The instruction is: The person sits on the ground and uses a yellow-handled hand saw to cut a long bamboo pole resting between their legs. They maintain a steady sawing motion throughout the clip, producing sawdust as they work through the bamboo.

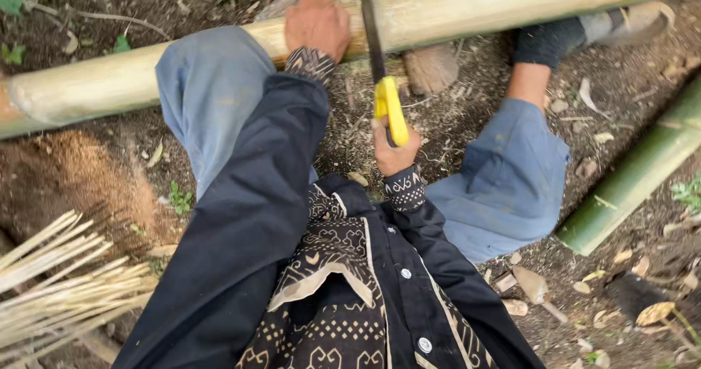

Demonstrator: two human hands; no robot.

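A thick pale bamboo pole [467, 7] lies across the top of the view, resting over my left knee. My left hand [318, 24] presses down on top of it, fingers wrapped over the far side. My right hand [393, 150] grips the yellow handle of a hand saw [387, 102]. Its dark blade [371, 25] stands across the pole just right of my left hand. I wear a dark patterned shirt and blue trousers, and I sit on the ground.
A green bamboo pole [635, 175] lies at the right. Thin split bamboo strips [58, 281] are piled at the lower left beside a mound of sawdust [80, 179]. My right foot [628, 22] in a sandal rests under the pole. Dirt, dry leaves and chips cover the ground.
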